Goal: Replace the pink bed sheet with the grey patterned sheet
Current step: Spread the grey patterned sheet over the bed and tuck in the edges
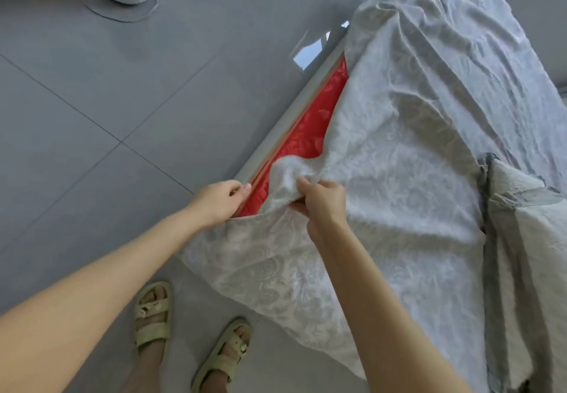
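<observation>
Perhaps one grey sheet (414, 147), two hands (219, 200) (323, 205)

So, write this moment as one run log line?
right hand: grips grey patterned sheet | left hand: curled at red fabric edge | red fabric: partly uncovered

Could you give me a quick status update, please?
Right hand grips grey sheet; left hand curled at red fabric edge. Red strip uncovered. Blanket lies on sheet.

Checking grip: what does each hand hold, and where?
Right hand grips the grey patterned sheet by a bunched fold near its edge; left hand at the red fabric, hold unclear.
</observation>
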A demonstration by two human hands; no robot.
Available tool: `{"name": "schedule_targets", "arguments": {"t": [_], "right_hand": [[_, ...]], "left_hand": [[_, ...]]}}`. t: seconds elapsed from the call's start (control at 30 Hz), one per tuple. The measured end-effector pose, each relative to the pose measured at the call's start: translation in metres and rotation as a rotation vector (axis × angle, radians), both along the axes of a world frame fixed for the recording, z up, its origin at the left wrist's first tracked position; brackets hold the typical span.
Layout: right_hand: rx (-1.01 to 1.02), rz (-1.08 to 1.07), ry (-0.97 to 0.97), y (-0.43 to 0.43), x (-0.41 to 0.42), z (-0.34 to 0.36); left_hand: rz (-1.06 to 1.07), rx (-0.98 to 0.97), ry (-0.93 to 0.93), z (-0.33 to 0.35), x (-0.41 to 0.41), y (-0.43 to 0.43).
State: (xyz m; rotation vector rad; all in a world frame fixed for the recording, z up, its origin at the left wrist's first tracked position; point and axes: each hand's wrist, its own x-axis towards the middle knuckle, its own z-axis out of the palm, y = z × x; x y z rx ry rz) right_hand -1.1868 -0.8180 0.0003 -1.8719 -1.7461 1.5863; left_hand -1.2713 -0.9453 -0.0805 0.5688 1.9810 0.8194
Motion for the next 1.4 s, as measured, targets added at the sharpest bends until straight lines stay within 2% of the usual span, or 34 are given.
{"name": "schedule_targets", "arguments": {"t": [0.07, 0.13, 0.17, 0.23, 0.3, 0.33, 0.37, 0.4, 0.43, 0.47, 0.5, 0.53, 0.63, 0.73, 0.8, 0.87, 0.97, 1.07, 1.13, 1.2, 1.27, 1.4], "right_hand": [[-0.060, 0.016, 0.062, 0.007, 0.000, 0.014], [-0.126, 0.029, 0.089, 0.012, 0.002, 0.027], [-0.162, 0.033, 0.113, 0.013, 0.003, 0.033], [-0.224, 0.036, 0.151, 0.011, 0.004, 0.040], [-0.242, 0.004, 0.173, 0.007, 0.001, 0.043], [-0.241, -0.011, 0.180, 0.004, -0.003, 0.042], [-0.257, -0.026, 0.190, -0.001, -0.009, 0.040], [-0.286, -0.027, 0.201, -0.008, -0.017, 0.039], [-0.312, 0.000, 0.196, -0.018, -0.026, 0.038], [-0.319, 0.040, 0.178, -0.030, -0.036, 0.035], [-0.311, 0.078, 0.155, -0.043, -0.045, 0.031], [-0.296, 0.105, 0.132, -0.055, -0.049, 0.027], [-0.264, 0.115, 0.071, -0.066, -0.031, 0.011], [-0.165, 0.025, -0.089, -0.052, 0.034, -0.011], [-0.145, -0.155, -0.180, -0.038, 0.088, -0.025], [-0.220, -0.453, -0.223, -0.025, 0.145, -0.034], [-0.419, -0.850, -0.146, -0.014, 0.229, -0.048], [-0.603, -1.052, -0.049, -0.009, 0.287, -0.063], [-0.634, -1.112, 0.008, 0.000, 0.313, -0.075], [-0.625, -1.113, 0.044, 0.005, 0.327, -0.085], [-0.605, -1.087, -0.044, 0.004, 0.341, -0.098], [-0.665, -1.057, -0.110, -0.002, 0.357, -0.119]], "left_hand": [[-0.032, -0.028, -0.260, 0.003, 0.006, 0.018], [0.072, 0.019, -0.718, 0.017, 0.011, 0.028], [0.097, 0.063, -0.871, 0.024, 0.010, 0.030], [0.118, 0.157, -1.059, 0.033, 0.008, 0.031], [0.274, 0.210, -1.107, 0.040, 0.004, 0.026], [0.446, 0.230, -1.041, 0.038, 0.000, 0.022], [0.635, 0.247, -0.887, 0.033, -0.009, 0.014], [0.791, 0.245, -0.622, 0.029, -0.021, 0.004], [0.845, 0.218, -0.311, 0.024, -0.035, -0.006], [0.795, 0.158, -0.042, 0.016, -0.048, -0.015], [0.710, 0.072, 0.136, 0.008, -0.058, -0.023], [0.622, -0.028, 0.232, 0.002, -0.062, -0.026], [0.423, -0.321, 0.321, -0.019, -0.070, -0.015], [0.220, -0.549, 0.473, -0.018, -0.065, 0.010], [0.084, -0.443, 0.628, -0.006, -0.048, 0.023], [-0.144, -0.187, 0.774, 0.003, -0.013, 0.037], [-0.507, 0.036, 0.816, 0.002, 0.048, 0.056], [-0.873, -0.098, 0.704, 0.001, 0.097, 0.077], [-0.997, -0.269, 0.696, -0.009, 0.112, 0.087], [-1.044, -0.386, 0.685, -0.015, 0.117, 0.088], [-1.047, -0.426, 0.686, -0.017, 0.121, 0.085], [-0.816, -0.438, 0.601, -0.021, 0.123, 0.062]]}}
